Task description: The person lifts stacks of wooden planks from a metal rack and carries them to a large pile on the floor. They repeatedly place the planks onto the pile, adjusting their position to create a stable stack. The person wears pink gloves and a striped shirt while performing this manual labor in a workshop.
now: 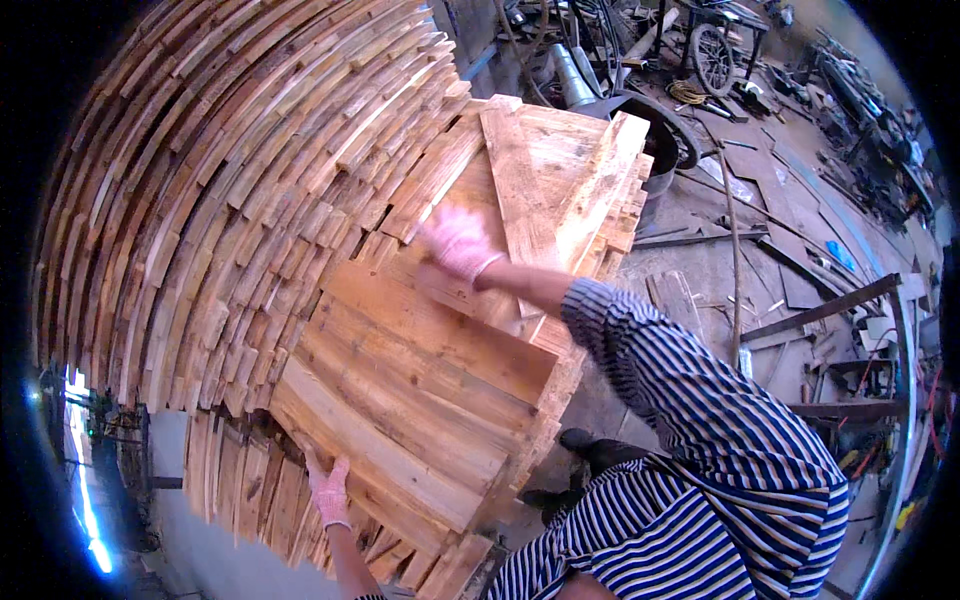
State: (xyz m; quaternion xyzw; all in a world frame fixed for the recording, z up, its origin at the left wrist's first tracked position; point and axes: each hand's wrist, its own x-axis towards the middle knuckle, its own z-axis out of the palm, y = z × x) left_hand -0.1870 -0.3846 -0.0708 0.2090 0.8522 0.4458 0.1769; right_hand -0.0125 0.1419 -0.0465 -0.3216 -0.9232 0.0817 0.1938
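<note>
My left hand [330, 492], in a pink knitted glove, rests at the near left edge of a row of wide planks [400, 395] laid side by side on a stack. Its fingers are stretched out and apart against the wood. My right hand [462, 243], gloved in the same pink, is over the far part of the stack, beside a loose board [520, 185] lying across it. Motion smears its fingers, so their grip does not show. Another loose board [605, 190] slants beside the first, and the two nearly meet at their near ends.
A tall pile of many wooden slats [240, 190] rises along the left. Shorter board ends [240, 475] stick out below it. Behind the stack stand a dark round tub [660, 135] and a spoked wheel [712, 58]. A metal frame [905, 330] and scattered scrap lie to the right.
</note>
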